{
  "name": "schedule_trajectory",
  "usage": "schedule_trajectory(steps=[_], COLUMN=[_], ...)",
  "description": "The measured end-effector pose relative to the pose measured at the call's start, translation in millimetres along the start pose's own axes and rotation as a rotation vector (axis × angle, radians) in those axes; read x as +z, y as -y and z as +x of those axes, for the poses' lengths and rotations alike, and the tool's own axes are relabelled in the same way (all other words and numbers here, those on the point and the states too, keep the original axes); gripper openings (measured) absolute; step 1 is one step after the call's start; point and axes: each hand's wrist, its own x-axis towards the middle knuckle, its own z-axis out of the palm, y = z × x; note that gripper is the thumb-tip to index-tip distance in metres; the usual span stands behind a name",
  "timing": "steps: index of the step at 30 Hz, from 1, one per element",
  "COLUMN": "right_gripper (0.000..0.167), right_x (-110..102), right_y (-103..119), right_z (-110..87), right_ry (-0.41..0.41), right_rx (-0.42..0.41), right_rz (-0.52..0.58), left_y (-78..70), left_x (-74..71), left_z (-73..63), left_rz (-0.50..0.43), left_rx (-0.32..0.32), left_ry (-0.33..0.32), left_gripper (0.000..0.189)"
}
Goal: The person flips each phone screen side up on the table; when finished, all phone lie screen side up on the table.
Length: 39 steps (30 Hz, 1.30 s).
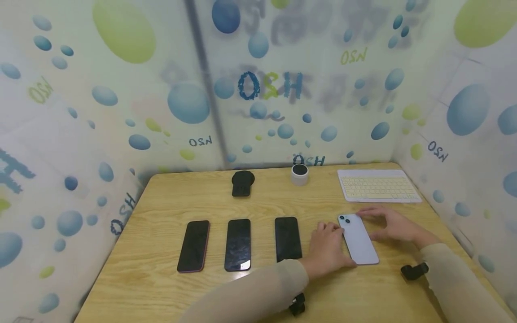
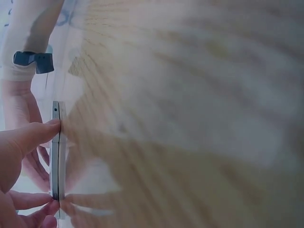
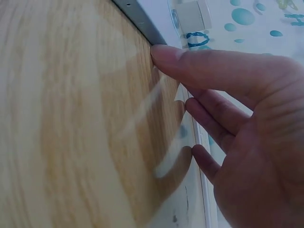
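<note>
A light-coloured smartphone (image 1: 359, 240) lies back up on the wooden table, its dual camera at the far left corner. On its left side, my left hand (image 1: 326, 246) rests with fingers near the upper edge and thumb close to the lower corner. The left wrist view shows that thumb and the fingertips touching the phone's thin side (image 2: 56, 156). My right hand (image 1: 397, 228) is at the opposite side, fingers near the top corner. In the right wrist view, its thumb (image 3: 166, 54) touches the phone's edge (image 3: 147, 23) while the other fingers stay loosely bent.
Three phones lie screen up in a row to the left: one with a reddish edge (image 1: 194, 246), a middle one (image 1: 238, 244) and a black one (image 1: 288, 237). Behind stand a black stand-like device (image 1: 242, 184), a white cylinder (image 1: 299, 176) and a white keyboard (image 1: 379, 186). Patterned walls surround the table.
</note>
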Motion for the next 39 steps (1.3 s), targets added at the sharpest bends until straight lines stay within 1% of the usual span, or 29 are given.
schedule_trajectory(steps=[7,11,13,15,18,21,23,26,29,34,39], right_gripper=[0.063,0.064,0.065,0.066,0.066,0.067,0.067,0.067,0.067,0.070,0.072], right_x=[2.7,4.1,4.6,4.6,3.0,-0.1,-2.2,-4.4,-5.5,-6.1,-7.2], right_y=[-2.2,-4.1,-3.7,-3.8,-3.6,-1.8,1.4,6.2,10.3,16.0,22.0], right_z=[-2.2,-3.5,-4.0,-4.2,-4.7,-4.9,-4.5,-2.7,-0.6,3.0,6.7], right_ry=[-0.030,-0.055,-0.070,-0.073,-0.079,-0.082,-0.088,-0.101,-0.098,-0.079,-0.063], right_rx=[0.018,-0.006,-0.033,-0.044,-0.040,-0.017,-0.025,-0.060,-0.061,-0.009,-0.011], right_rz=[0.009,0.024,0.050,0.061,0.052,0.022,0.016,0.021,0.018,0.019,0.037], left_y=[-0.8,1.1,1.4,1.6,2.0,3.2,4.1,5.3,7.0,9.7,11.3], left_x=[0.9,2.3,2.1,1.5,0.4,-0.7,-1.7,-2.5,-2.4,-2.5,-2.9], left_z=[-0.6,-1.8,-2.7,-3.2,-2.9,-2.1,-1.4,-1.0,-1.0,-2.0,-3.4], left_rz=[0.009,0.001,-0.013,-0.029,-0.040,-0.048,-0.059,-0.074,-0.086,-0.104,-0.116], left_rx=[-0.009,-0.017,-0.027,-0.036,-0.045,-0.038,-0.034,-0.027,-0.025,-0.020,-0.006], left_ry=[0.000,0.005,0.009,0.013,0.014,0.015,0.018,0.020,0.021,0.020,0.013], left_gripper=[0.084,0.085,0.085,0.085,0.085,0.084,0.084,0.084,0.084,0.084,0.085])
